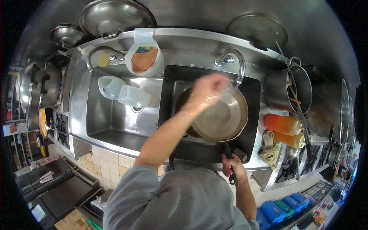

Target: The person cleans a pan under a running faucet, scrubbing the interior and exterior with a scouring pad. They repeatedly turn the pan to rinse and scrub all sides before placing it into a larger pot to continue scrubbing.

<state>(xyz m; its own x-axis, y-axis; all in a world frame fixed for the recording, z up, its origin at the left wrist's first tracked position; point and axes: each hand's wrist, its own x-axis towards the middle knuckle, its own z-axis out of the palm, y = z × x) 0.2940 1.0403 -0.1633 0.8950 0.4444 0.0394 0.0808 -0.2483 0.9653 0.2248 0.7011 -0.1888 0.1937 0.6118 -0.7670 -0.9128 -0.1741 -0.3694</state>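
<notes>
A frying pan [222, 120] is held in the dark right-hand sink basin [180, 153], its inside wet and shiny. My right hand [234, 165] is wrapped round the pan's black handle [229, 150] at the near edge of the sink. Over the far left part of the pan is my left hand [210, 90], wet and smeared by motion, beside the curved faucet [241, 63]. Whether its fingers hold anything is not visible. Part of another round dark pan [181, 100] shows beneath my left forearm.
Cut plastic jugs [134, 96] lie in the left basin [111, 119]. A white tub [157, 65] with sponges hangs behind. To the right stand a tall pot [273, 90], orange squeeze bottles [281, 124] and a crumpled cloth [270, 151]. Large lids [117, 19] lean at the back.
</notes>
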